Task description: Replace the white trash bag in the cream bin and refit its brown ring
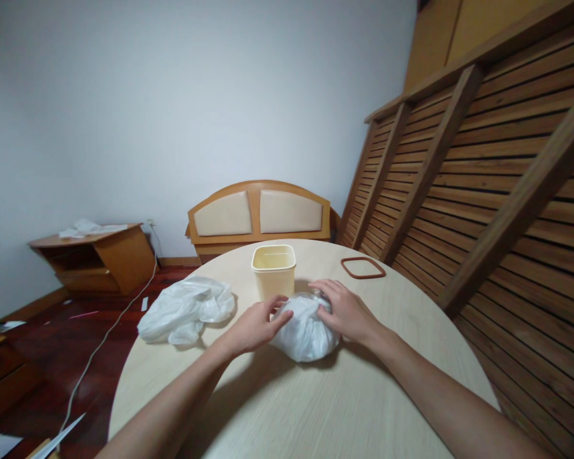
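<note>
My R hand (347, 309) curled round bunched white bag (302, 338), L hand (258, 325) half-open against it; tub (272, 277) twd table's (411, 357) far edge. Best: even, light pressure.

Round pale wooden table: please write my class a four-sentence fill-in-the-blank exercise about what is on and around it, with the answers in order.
1. The gathered white plastic bag sits ____ the person's left hand and right hand.
2. In the picture, the loose, crumpled white plastic bag lies to the ____ of the pale yellow square-sided container.
3. The reddish-brown ring-shaped frame lies to the container's ____ in the picture.
4. The wooden headboard beyond the table has ____ cream panels.

Missing words: between; left; right; two.
</note>
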Available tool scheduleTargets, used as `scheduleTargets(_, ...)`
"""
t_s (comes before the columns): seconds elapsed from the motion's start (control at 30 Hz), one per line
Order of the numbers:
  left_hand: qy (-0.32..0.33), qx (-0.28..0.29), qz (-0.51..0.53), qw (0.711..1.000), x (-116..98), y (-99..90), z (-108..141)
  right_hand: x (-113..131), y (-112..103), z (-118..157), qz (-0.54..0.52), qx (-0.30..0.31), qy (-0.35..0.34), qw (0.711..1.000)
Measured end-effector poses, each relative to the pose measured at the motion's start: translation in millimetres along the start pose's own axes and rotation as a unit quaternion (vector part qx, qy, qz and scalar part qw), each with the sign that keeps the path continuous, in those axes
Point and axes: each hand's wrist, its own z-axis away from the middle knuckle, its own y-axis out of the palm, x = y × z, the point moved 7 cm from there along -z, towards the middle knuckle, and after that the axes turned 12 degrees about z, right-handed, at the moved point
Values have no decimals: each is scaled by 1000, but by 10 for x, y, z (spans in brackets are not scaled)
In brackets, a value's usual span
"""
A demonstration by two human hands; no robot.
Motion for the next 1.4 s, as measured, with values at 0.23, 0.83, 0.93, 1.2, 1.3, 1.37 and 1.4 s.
scheduleTargets(0.23,22,110,103,988,-88,213,32,235,-88,29,32,1,12,999)
scheduleTargets(0.83,128,154,-151,968,28,243,68,-381,5,112,233,64,173,955)
scheduleTargets(0.93,128,163,-168,964,89,267,59,-375,68,114,222,53,178,957)
scheduleTargets(1.2,80,176,-216,957,254,373,80,-666,213,217,247,136,207,937)
scheduleTargets(1.3,70,171,-223,957,270,400,82,-819,128,228,260,160,230,924)
scheduleTargets(1.37,74,169,-219,958,273,403,76,-925,86,243,268,178,249,914)
scheduleTargets(1.4,75,168,-216,959,277,401,73,-977,72,253,272,185,258,908)
